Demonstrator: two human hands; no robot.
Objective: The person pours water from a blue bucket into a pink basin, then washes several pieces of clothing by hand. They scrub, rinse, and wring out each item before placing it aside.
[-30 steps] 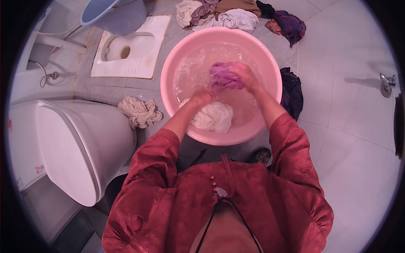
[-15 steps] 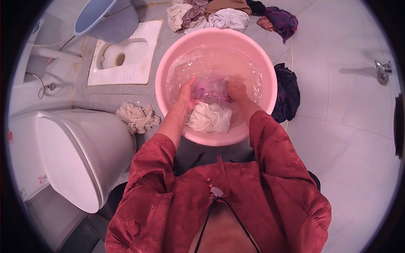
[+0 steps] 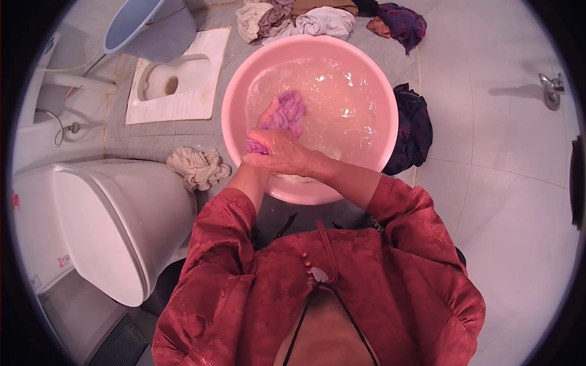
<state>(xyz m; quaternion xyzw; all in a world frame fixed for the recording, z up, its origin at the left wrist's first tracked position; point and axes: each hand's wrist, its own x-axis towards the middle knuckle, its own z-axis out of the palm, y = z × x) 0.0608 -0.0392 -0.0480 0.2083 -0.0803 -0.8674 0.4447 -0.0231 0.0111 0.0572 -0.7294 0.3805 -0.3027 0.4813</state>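
Observation:
A wet, bunched purple cloth [image 3: 292,111] is gripped in both hands over the left part of a pink basin [image 3: 237,73]. My right hand [image 3: 282,148] is wrapped round its near end, crossing over my left wrist. My left hand [image 3: 267,114] holds the cloth from the left side, its palm partly hidden by the right hand and the fabric. Cloudy, rippling water [image 3: 323,104] fills much of the basin. A whitish cloth [image 3: 296,179] lies at the near side of the basin, mostly covered by my right forearm.
Beige cloth [image 3: 198,169] lies on the floor beside a white toilet [image 3: 104,232]. Dark clothing [image 3: 412,131] sits right of the basin; several garments [image 3: 326,22] are heaped behind it. A squat toilet [image 3: 210,67] and a blue bucket [image 3: 165,36] are at far left.
The purple cloth has come up out of the water and moved left, bunched in my hands. My right hand has moved left, across to my left hand. The whitish cloth is now mostly hidden.

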